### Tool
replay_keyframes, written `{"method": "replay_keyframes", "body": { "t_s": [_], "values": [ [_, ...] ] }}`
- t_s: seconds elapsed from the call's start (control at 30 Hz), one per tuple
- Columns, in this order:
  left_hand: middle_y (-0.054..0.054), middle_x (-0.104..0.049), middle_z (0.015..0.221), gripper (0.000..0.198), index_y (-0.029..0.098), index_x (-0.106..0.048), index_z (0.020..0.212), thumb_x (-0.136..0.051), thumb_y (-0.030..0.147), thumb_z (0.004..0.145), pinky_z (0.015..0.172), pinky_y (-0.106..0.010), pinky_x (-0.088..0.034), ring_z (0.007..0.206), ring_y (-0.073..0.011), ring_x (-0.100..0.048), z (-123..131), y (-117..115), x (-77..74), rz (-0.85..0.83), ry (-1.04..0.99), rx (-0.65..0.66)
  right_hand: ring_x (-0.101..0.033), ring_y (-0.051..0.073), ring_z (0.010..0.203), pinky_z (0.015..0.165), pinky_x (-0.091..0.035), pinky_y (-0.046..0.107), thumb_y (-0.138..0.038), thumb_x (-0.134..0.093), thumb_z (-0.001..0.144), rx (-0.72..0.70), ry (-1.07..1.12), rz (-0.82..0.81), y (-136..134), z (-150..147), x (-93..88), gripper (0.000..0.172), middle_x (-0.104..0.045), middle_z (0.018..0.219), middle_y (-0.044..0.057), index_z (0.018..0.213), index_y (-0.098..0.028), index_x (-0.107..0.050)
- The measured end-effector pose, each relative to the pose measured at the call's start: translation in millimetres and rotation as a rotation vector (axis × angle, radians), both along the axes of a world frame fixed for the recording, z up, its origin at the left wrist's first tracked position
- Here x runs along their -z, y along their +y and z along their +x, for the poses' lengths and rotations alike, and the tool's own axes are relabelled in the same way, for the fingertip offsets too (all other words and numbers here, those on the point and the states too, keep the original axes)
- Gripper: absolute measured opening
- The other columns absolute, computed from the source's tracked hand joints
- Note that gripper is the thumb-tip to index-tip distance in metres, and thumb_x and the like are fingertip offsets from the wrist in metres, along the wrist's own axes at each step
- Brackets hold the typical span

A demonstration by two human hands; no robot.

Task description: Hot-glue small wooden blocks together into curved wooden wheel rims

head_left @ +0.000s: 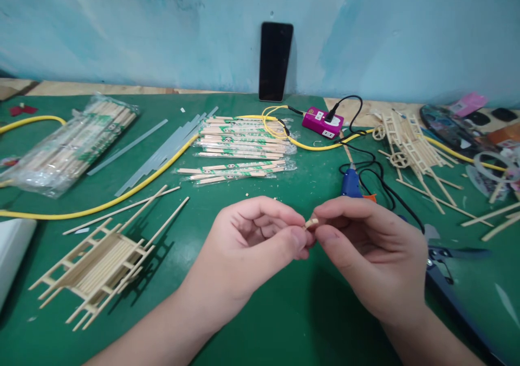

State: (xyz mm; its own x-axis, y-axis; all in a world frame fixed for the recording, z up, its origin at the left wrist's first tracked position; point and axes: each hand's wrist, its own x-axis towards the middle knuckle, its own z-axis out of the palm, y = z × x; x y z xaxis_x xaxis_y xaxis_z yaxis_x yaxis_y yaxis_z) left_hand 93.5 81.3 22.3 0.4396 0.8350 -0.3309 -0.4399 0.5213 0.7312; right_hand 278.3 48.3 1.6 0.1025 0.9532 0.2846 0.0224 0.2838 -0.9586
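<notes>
My left hand [247, 236] and right hand [365, 247] pinch a small wooden offcut [311, 223] between their fingertips above the green cutting mat [292, 322]; a light, steady pinch stops it slipping or snapping

Single head-worn view, forward and down, close above left hand [247, 241] and right hand [369, 252]

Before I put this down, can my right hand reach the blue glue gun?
Probably yes. The right hand is pinching a small wooden piece with the left hand, but the blue glue gun lies just beyond it on the green mat, with only black cord beside it.
</notes>
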Motion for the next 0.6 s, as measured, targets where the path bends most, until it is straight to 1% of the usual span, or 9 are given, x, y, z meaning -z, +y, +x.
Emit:
{"method": "replay_keyframes", "body": {
  "t_s": [0.1,0.27,0.37,0.5,0.6],
  "values": [
    [0.000,-0.085,0.079,0.010,0.017,-0.086,0.088,-0.094,0.012,0.091,0.075,-0.016,-0.067,0.073,-0.0094,-0.080,1.1,-0.3,1.2,0.020,-0.003,-0.041,-0.083,0.011,0.078,0.075,-0.071,0.017,0.000,-0.077,0.097,-0.026,0.053,-0.056,1.5,-0.5,-0.7,0.035,-0.085,0.094,-0.002,0.113,-0.030,-0.087],
    [0.001,-0.086,0.081,0.019,0.018,-0.082,0.087,-0.101,0.013,0.084,0.075,-0.015,-0.067,0.074,-0.0083,-0.080,3.4,0.9,4.4,0.072,-0.029,-0.099,-0.082,0.010,0.079,0.075,-0.068,0.014,-0.009,-0.081,0.101,-0.141,0.128,-0.157,5.2,1.0,-1.0,0.024,-0.086,0.091,-0.003,0.107,-0.031,-0.088],
    [0.000,-0.088,0.085,0.022,0.018,-0.080,0.089,-0.101,0.011,0.084,0.077,-0.016,-0.067,0.077,-0.0087,-0.082,5.5,1.7,6.2,0.082,-0.060,-0.086,-0.077,0.008,0.077,0.074,-0.065,0.013,-0.013,-0.082,0.101,-0.149,0.151,-0.174,7.3,2.8,-0.7,0.021,-0.085,0.093,-0.003,0.106,-0.032,-0.089],
    [0.001,-0.089,0.087,0.021,0.018,-0.079,0.090,-0.097,0.006,0.087,0.079,-0.015,-0.068,0.078,-0.0080,-0.083,7.4,3.1,9.6,0.084,-0.118,-0.068,-0.071,0.008,0.074,0.069,-0.062,0.015,-0.014,-0.082,0.100,-0.174,0.175,-0.173,11.0,3.9,-2.6,0.019,-0.081,0.094,-0.002,0.102,-0.030,-0.091],
    [0.001,-0.089,0.086,0.027,0.017,-0.080,0.089,-0.099,-0.001,0.080,0.078,-0.015,-0.068,0.077,-0.0085,-0.083,7.5,4.7,11.1,0.069,-0.140,-0.057,-0.069,0.008,0.074,0.067,-0.061,0.017,-0.014,-0.082,0.100,-0.206,0.229,-0.193,12.3,4.3,-3.4,0.018,-0.079,0.095,-0.001,0.102,-0.029,-0.092]
  ]
}}
